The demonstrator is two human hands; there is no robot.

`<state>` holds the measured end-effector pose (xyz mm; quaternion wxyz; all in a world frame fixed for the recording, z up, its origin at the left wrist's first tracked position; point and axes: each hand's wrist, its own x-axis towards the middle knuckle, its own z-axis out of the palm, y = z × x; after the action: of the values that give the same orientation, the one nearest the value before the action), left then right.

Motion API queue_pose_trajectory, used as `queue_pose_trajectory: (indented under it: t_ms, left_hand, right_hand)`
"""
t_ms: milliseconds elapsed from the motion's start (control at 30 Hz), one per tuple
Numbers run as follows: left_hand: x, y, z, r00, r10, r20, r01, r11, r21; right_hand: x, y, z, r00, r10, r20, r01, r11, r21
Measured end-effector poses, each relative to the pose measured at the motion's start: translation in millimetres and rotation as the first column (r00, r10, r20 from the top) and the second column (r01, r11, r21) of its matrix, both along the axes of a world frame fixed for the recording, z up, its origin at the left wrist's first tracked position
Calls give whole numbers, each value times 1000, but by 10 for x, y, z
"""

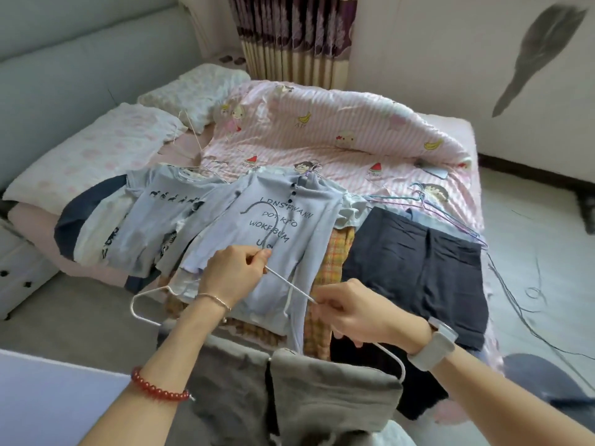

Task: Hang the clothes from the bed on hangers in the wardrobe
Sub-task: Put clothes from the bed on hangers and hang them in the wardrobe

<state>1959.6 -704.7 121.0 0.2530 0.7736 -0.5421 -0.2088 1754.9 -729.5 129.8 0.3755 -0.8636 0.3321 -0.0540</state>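
Observation:
A white wire hanger (146,305) is held over the foot of the bed, with a grey garment (322,391) draped over its lower bar close to me. My left hand (233,273) pinches the hanger near its neck, below the grey hook (257,207). My right hand (357,312) pinches the hanger's right sloping arm. Under the hands lies a light blue printed top (273,226). Beside it lie another blue top (167,204), a yellow plaid garment (338,252) and dark shorts (418,265).
Several spare wire hangers (428,207) lie on the pink striped quilt (322,130) at the right. Pillows (106,146) sit at the bed's head. A white drawer unit (16,268) stands at the left. Thin cables (528,291) trail on the floor at the right.

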Motion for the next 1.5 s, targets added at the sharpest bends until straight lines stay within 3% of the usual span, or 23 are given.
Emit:
queue_pose_trajectory:
  t_ms: [200, 367, 533, 700, 867, 967, 1100, 1233, 1333, 1400, 1500]
  left_hand:
    - [-649, -608, 143, 974, -205, -101, 193, 974, -115]
    - [-1249, -1174, 419, 931, -354, -91, 334, 925, -180]
    - [-1786, -1805, 649, 904, -420, -85, 395, 894, -212]
    - [-2257, -2665, 711, 894, -444, -54, 414, 867, -276]
    - [-2787, -3692, 449, 909, -415, -45, 389, 881, -270]
    - [-3016, -4246, 49, 920, -391, -8, 382, 904, -193]
    - [-3147, -4673, -882, 909, -406, 97, 400, 913, 74]
    - [-3047, -4551, -1926, 877, -452, 163, 387, 866, 316]
    - [-2932, -4249, -2573, 843, -510, 170, 367, 777, 512]
    - [-2906, -4074, -2888, 811, -552, 193, 368, 738, 566]
    - [-2951, -3978, -3201, 803, -541, 250, 342, 762, 550]
  right_hand:
    - [-666, -315, 257, 967, -227, -115, 232, 972, 31]
    - [-1268, -577, 475, 906, -419, -59, 418, 908, -25]
    - [-1772, -1036, 667, 844, -536, -19, 535, 843, -54]
    - [-2186, -1827, 723, 797, -592, 119, 600, 799, -49]
    - [-2638, -2858, 312, 720, -679, 143, 691, 683, -236]
    - [-2845, -3474, -217, 629, -773, 75, 742, 569, -356]
    - [-2935, -4055, -1225, 545, -838, 25, 805, 514, -295]
    - [-2993, -4515, -2202, 540, -837, -84, 794, 540, -279]
    - [-3084, -4877, -2719, 453, -870, -195, 822, 492, -286]
    - [-3135, -5030, -2997, 393, -877, -278, 831, 468, -301]
    - [-3074, -5039, -3344, 404, -873, -274, 841, 472, -264]
